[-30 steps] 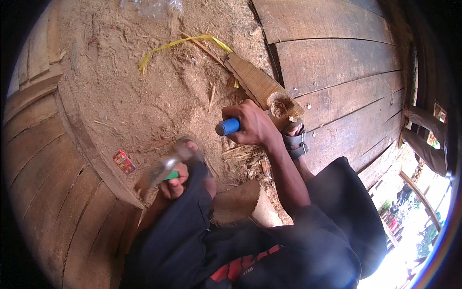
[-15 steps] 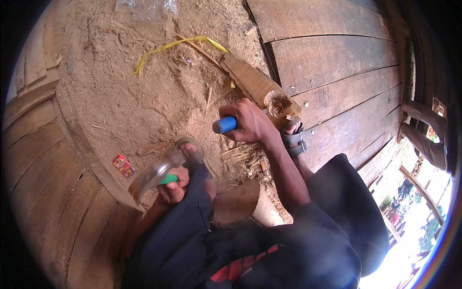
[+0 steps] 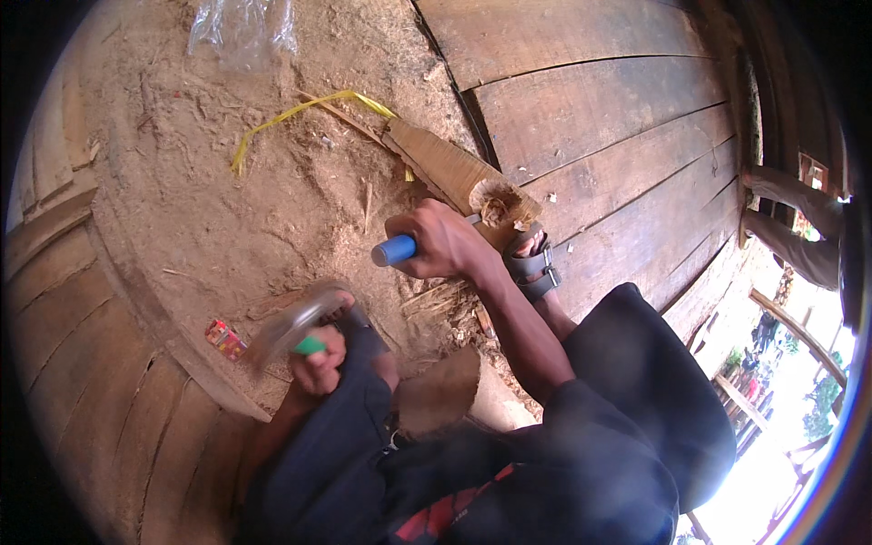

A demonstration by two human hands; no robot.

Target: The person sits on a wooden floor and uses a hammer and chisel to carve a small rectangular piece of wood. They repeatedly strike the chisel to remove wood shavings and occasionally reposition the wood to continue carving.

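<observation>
My right hand (image 3: 439, 238) is closed round the blue handle of a chisel (image 3: 394, 251). The chisel's short visible blade meets the edge of a rough hollow in a tapered wooden block (image 3: 445, 163). Beside the block's wide end rests my sandalled foot (image 3: 533, 263). At lower left, my left hand (image 3: 320, 365) grips a green-handled tool (image 3: 310, 345) with a greyish, shiny head. Motion smears that head, so its exact kind cannot be made out. The tool is apart from the chisel, above my other foot.
Sawdust and wood chips cover the ground, with a yellow strap (image 3: 300, 109) and clear plastic (image 3: 241, 32) lying farther off. A red packet (image 3: 224, 339) lies left. Plank walls (image 3: 599, 109) flank both sides. A cut wood piece (image 3: 440, 395) is between my legs. Another person's legs (image 3: 795, 204) show at right.
The whole view has shifted, so most things appear farther left. My left hand's tool is still in blurred motion. My right hand keeps the chisel at the hollow.
</observation>
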